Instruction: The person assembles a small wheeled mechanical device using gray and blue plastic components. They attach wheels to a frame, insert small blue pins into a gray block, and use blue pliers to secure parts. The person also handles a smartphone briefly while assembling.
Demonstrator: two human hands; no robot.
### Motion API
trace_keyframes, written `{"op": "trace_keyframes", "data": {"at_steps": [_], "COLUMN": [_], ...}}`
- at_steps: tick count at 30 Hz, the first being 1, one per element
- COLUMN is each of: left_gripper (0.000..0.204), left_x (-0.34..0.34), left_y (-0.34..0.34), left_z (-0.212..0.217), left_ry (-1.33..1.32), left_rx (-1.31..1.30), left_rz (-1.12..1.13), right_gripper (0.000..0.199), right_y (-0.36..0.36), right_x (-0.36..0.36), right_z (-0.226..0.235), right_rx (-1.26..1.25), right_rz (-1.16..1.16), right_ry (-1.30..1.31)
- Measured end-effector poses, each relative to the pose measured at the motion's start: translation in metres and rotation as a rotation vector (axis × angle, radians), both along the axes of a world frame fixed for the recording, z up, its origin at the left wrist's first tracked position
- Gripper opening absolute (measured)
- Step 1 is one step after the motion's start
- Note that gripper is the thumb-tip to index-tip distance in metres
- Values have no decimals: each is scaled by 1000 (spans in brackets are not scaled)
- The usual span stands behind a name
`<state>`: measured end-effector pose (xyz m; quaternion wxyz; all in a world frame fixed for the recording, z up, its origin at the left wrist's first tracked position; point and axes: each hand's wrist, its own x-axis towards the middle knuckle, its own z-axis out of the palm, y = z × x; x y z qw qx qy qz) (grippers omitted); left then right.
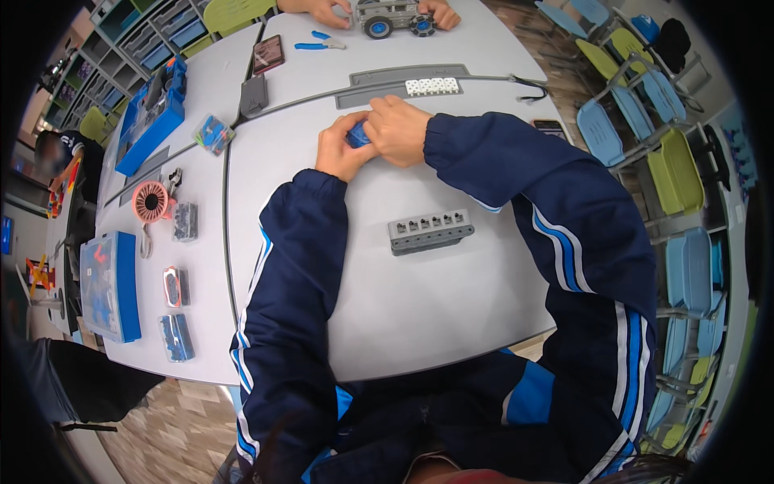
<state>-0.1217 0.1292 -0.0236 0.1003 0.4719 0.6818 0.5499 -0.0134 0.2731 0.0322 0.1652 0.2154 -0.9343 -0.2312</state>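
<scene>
Grey table (419,315), frame centre | left hand (343,149) and right hand (399,129) both clasp blue part (357,135) | mid-assembly; pressing likely needs steady grip

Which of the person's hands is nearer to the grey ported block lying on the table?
Right. The right hand lies above the block; the left hand is farther, up-left.

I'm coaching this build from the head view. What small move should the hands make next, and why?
Probably ease the right hand back a little to expose the small blue part. Both hands close over it, the left hand cupping from below, so its state is hidden; the grey block lies apart, nearer the body.
</scene>
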Motion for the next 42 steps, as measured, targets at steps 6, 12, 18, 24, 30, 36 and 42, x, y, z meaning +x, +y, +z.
{"op": "trace_keyframes", "data": {"at_steps": [6, 12, 18, 24, 30, 36, 42], "left_gripper": [56, 59, 63, 62, 59, 56, 60], "left_x": [1, -1, -11, -8, -7, -2, -10], "left_y": [-1, -2, 1, 2, -2, 0, 0], "left_z": [9, 9, -1, 3, 6, 8, -2], "left_ry": [-45, 56, -41, -170, -218, -342, -197], "left_rx": [-46, -82, -8, -61, -95, -46, -35], "left_rz": [1, -18, -122, -209, -220, -289, -297], "right_gripper": [24, 26, 30, 34, 25, 19, 20], "right_y": [10, 8, 23, 51, 37, 48, 44], "right_x": [-7, -5, 5, 23, 8, 0, -2], "right_z": [-17, -17, -6, 1, -7, -3, -3], "right_rx": [-65, -34, -317, -234, -46, -65, -25], "right_rz": [129, 112, 120, 201, 245, 408, 448], "right_ry": [143, 95, -10, 154, 107, 132, 124]}}
